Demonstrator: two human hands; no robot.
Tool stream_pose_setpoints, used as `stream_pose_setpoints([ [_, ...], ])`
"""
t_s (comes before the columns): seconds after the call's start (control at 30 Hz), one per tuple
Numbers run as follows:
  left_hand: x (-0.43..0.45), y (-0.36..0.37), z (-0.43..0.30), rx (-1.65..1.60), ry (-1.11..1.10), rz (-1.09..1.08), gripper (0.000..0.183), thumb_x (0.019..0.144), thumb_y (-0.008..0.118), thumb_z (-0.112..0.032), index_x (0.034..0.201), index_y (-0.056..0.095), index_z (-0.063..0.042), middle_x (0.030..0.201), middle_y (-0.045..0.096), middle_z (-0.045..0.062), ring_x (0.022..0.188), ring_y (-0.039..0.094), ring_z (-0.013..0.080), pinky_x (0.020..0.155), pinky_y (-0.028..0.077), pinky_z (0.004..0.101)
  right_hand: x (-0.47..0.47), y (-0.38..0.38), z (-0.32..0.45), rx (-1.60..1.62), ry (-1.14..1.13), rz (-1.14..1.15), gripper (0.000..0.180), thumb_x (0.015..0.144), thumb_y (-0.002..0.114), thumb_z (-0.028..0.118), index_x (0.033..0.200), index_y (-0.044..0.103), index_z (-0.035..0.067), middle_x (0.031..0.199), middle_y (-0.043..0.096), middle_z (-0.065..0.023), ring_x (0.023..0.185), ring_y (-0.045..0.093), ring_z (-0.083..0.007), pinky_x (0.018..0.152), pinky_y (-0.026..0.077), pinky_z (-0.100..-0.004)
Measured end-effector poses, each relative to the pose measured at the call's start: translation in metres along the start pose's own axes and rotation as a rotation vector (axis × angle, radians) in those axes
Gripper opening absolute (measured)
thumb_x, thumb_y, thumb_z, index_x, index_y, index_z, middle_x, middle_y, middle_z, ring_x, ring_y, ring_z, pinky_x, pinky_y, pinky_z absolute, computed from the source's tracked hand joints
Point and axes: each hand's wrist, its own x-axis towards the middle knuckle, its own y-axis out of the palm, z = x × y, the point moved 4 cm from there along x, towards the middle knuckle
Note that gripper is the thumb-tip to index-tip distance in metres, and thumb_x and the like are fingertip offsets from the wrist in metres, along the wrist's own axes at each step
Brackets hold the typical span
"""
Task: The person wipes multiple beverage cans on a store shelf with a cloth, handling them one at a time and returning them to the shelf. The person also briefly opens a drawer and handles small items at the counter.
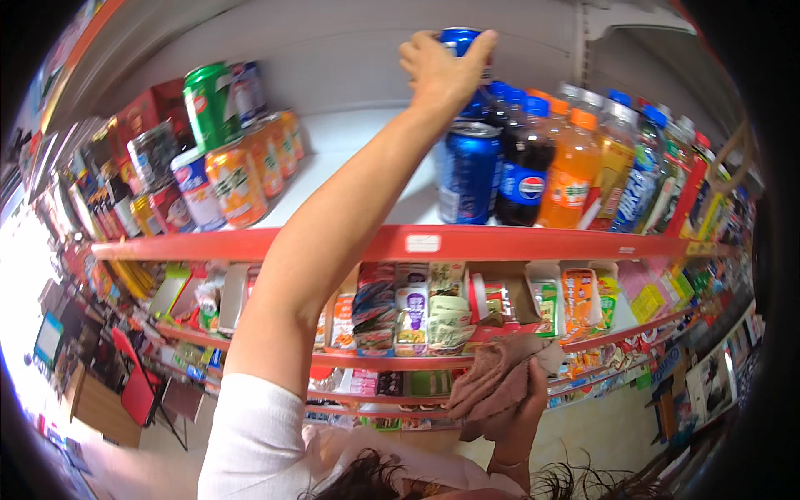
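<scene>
My left hand (pixel 444 74) reaches up to the top shelf, its fingers around a blue drink can (pixel 459 39). That can is over a column of blue cans, and my hand hides part of its side; I cannot tell if it touches the can below. Another blue can (pixel 470 174) stands upright at the front of the column. My right hand (pixel 531 397) is low in front of the shelves, gripping a crumpled brown cloth (pixel 490 384). Right beside the blue cans stands a cola bottle (pixel 526 169) with a blue cap.
Orange soda bottles (pixel 570 175) and other drinks line the right. Left of the bare white shelf stretch (pixel 337 134) stand orange cans (pixel 234 184), with a green can (pixel 211 106) stacked on top. A red shelf edge (pixel 350 244) runs above boxed snack packets (pixel 412 312). A red chair (pixel 139 384) stands lower left.
</scene>
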Motion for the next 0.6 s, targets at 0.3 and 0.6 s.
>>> stream_pose_setpoints([
  [0.3,-0.027,-0.133,-0.014,0.224,0.715,-0.125,0.048,0.075,0.064,-0.014,0.115,0.044,0.005,0.112,0.043,0.028,0.108,0.040,0.0425,0.100,0.031,0.0500,0.003,0.044,-0.026,0.063,0.048,-0.123,0.067,0.091,0.059,0.026,0.146,0.024,0.010,0.143,0.035,-0.0164,0.130,0.042,-0.0315,0.107,0.039,-0.0430],
  [0.6,0.025,-0.275,0.051,0.913,0.385,-0.285,0.088,0.061,0.075,-0.066,0.094,0.060,0.014,0.097,0.061,0.029,0.093,0.059,0.0433,0.082,0.045,0.0546,0.014,0.056,-0.071,0.026,0.142,-0.045,0.074,0.084,0.064,0.022,0.145,0.026,0.007,0.141,0.037,-0.0157,0.129,0.042,-0.0297,0.106,0.038,-0.0416],
])
